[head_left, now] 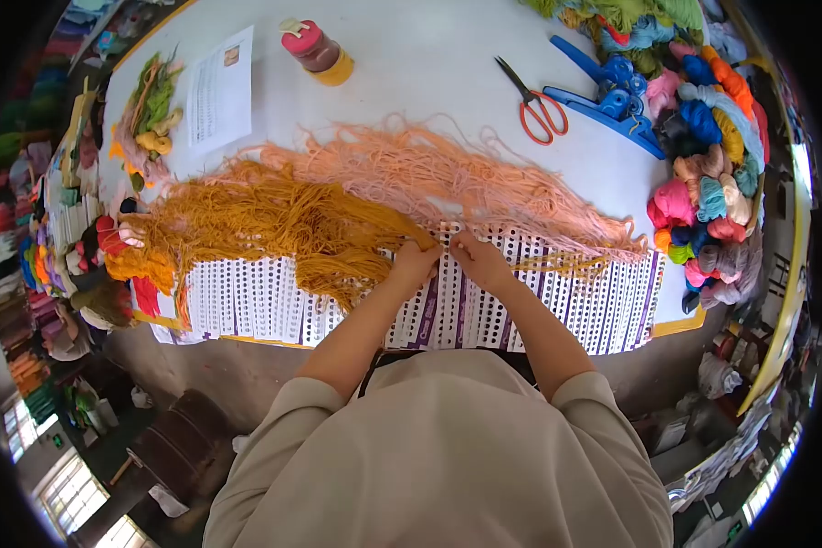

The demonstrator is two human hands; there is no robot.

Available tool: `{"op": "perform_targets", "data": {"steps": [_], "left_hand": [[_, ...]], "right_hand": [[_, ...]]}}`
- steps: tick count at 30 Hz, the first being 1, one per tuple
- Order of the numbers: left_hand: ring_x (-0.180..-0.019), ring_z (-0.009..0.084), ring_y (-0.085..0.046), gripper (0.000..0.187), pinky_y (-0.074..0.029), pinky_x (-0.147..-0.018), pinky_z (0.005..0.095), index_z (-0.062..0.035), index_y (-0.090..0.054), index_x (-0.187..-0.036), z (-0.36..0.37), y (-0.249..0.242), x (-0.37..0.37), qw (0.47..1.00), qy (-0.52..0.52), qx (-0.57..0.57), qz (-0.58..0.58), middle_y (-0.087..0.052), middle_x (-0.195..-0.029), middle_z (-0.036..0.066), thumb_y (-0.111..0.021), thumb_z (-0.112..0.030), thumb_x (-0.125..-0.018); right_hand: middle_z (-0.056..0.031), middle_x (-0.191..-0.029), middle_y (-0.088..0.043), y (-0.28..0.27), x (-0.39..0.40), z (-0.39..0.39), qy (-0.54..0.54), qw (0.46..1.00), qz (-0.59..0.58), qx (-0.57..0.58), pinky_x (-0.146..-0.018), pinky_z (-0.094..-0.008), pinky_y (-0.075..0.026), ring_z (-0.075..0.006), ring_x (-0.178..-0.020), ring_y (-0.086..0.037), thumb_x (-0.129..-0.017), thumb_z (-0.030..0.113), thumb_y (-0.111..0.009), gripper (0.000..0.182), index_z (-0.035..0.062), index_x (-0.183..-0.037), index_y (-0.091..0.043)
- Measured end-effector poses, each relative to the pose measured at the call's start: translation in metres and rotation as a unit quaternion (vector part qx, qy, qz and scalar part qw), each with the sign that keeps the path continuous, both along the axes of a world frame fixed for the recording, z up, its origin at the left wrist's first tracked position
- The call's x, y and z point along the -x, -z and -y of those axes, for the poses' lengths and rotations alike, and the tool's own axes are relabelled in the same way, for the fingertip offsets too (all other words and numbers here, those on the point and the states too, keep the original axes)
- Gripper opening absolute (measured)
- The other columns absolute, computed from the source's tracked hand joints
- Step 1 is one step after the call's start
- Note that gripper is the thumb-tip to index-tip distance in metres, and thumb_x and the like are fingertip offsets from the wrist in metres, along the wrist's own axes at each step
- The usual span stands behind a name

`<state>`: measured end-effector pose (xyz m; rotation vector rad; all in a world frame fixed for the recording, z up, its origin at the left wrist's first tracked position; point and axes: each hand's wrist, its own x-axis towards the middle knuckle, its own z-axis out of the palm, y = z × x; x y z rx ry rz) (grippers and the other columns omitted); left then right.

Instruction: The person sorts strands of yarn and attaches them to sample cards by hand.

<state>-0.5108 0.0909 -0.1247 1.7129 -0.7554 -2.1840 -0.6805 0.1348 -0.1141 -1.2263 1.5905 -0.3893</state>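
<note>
My left hand [417, 262] is closed around the end of a thick bundle of mustard-yellow yarn [292, 215] that spreads out to the left. Close beside it, my right hand [480, 259] has its fingers pinched together over the hole-punched white cards [539, 310]; what lies between those fingertips is too small to tell. Several mustard strands [562, 265] lie across the cards to the right of this hand. Behind both hands stretches a long loose heap of peach-pink yarn [484, 178]. Purple strips with print show among the cards between my forearms.
Scissors with red handles [541, 117] lie beside a blue hole-punch tool [616, 91] at the back right. Coloured skeins [703, 183] pile along the right edge. A red-capped jar [318, 55], a printed sheet [219, 91] and green yarn [155, 100] are at the back left.
</note>
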Motion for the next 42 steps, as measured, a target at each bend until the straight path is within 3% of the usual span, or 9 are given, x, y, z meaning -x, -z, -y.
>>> {"op": "perform_targets", "data": {"steps": [7,12,15,20,27,29,35,39,42], "left_hand": [[-0.039,0.0144,-0.044,0.017,-0.030,-0.034,0.0307,-0.0007,-0.060,-0.078,0.011,-0.017,0.004,0.998,0.057,-0.003,0.021,-0.051,-0.052,0.005,-0.059,-0.015,-0.086],[-0.043,0.0110,-0.046,0.009,-0.033,-0.037,0.0276,-0.0007,-0.060,-0.081,0.020,-0.001,-0.006,0.966,0.239,0.072,0.069,-0.055,-0.058,0.005,-0.056,-0.007,-0.086],[-0.047,0.0102,-0.049,0.010,-0.038,-0.041,0.0259,0.0004,-0.061,-0.085,0.023,0.010,-0.028,0.966,0.155,0.186,0.094,-0.060,-0.064,0.006,-0.055,-0.008,-0.086],[-0.051,0.0103,-0.054,0.017,-0.043,-0.047,0.0243,0.0005,-0.064,-0.085,0.021,0.005,-0.031,0.999,0.018,0.049,0.010,-0.063,-0.071,0.004,-0.059,-0.016,-0.089],[-0.051,0.0087,-0.049,0.016,-0.039,-0.046,0.0245,-0.0006,-0.064,-0.085,0.020,-0.001,-0.024,0.975,0.123,0.152,0.103,-0.061,-0.070,0.004,-0.065,-0.017,-0.086],[-0.048,0.0075,-0.046,0.010,-0.036,-0.044,0.0226,-0.0023,-0.062,-0.088,0.018,-0.012,-0.020,0.999,-0.043,0.011,-0.003,-0.060,-0.070,0.002,-0.066,-0.011,-0.084],[-0.049,0.0081,-0.046,0.015,-0.034,-0.044,0.0227,-0.0027,-0.061,-0.088,0.014,0.003,-0.028,0.990,-0.104,0.029,0.093,-0.059,-0.068,0.004,-0.060,-0.018,-0.089],[-0.055,0.0117,-0.054,0.024,-0.039,-0.048,0.0251,0.0000,-0.062,-0.087,0.018,0.000,-0.029,0.990,-0.116,0.016,0.075,-0.063,-0.072,0.007,-0.059,-0.023,-0.089],[-0.060,0.0152,-0.059,0.028,-0.043,-0.055,0.0283,0.0032,-0.064,-0.087,0.017,0.000,-0.020,0.962,0.055,0.216,0.157,-0.066,-0.076,0.009,-0.063,-0.025,-0.086]], "right_hand": [[-0.0143,-0.066,-0.061,-0.001,0.001,0.011,0.049,0.995,0.048,-0.078,-0.060,-0.0400,-0.047,-0.0277,-0.064,-0.063,-0.089,0.029,-0.057,0.026,0.0058,-0.098,-0.048],[-0.0107,-0.067,-0.062,0.006,-0.001,0.009,0.069,0.990,0.070,-0.102,-0.061,-0.0368,-0.047,-0.0231,-0.062,-0.062,-0.089,0.030,-0.058,0.027,0.0052,-0.096,-0.050],[-0.0085,-0.069,-0.064,0.011,-0.001,0.007,0.078,0.988,0.076,-0.107,-0.062,-0.0349,-0.047,-0.0210,-0.062,-0.062,-0.090,0.031,-0.057,0.026,0.0056,-0.094,-0.052],[-0.0065,-0.070,-0.065,0.007,-0.002,0.009,0.076,0.985,0.081,-0.136,-0.061,-0.0334,-0.048,-0.0190,-0.063,-0.062,-0.090,0.030,-0.057,0.025,0.0060,-0.094,-0.053],[-0.0063,-0.071,-0.066,0.018,-0.003,0.004,0.076,0.987,0.076,-0.123,-0.061,-0.0320,-0.047,-0.0174,-0.064,-0.063,-0.089,0.029,-0.058,0.025,0.0055,-0.094,-0.054],[-0.0062,-0.071,-0.066,0.017,-0.002,0.004,0.080,0.986,0.079,-0.122,-0.061,-0.0318,-0.047,-0.0175,-0.065,-0.063,-0.089,0.029,-0.059,0.025,0.0054,-0.095,-0.054],[-0.0063,-0.070,-0.066,0.019,-0.002,0.003,0.070,0.989,0.071,-0.110,-0.060,-0.0322,-0.047,-0.0179,-0.064,-0.063,-0.088,0.030,-0.060,0.026,0.0053,-0.094,-0.055],[-0.0061,-0.068,-0.065,0.020,-0.002,0.002,0.076,0.989,0.068,-0.111,-0.060,-0.0323,-0.047,-0.0179,-0.063,-0.062,-0.088,0.030,-0.061,0.026,0.0051,-0.094,-0.055],[-0.0058,-0.068,-0.065,0.019,-0.002,0.004,0.077,0.988,0.067,-0.115,-0.059,-0.0320,-0.046,-0.0175,-0.061,-0.062,-0.088,0.030,-0.060,0.026,0.0050,-0.093,-0.055]]}}
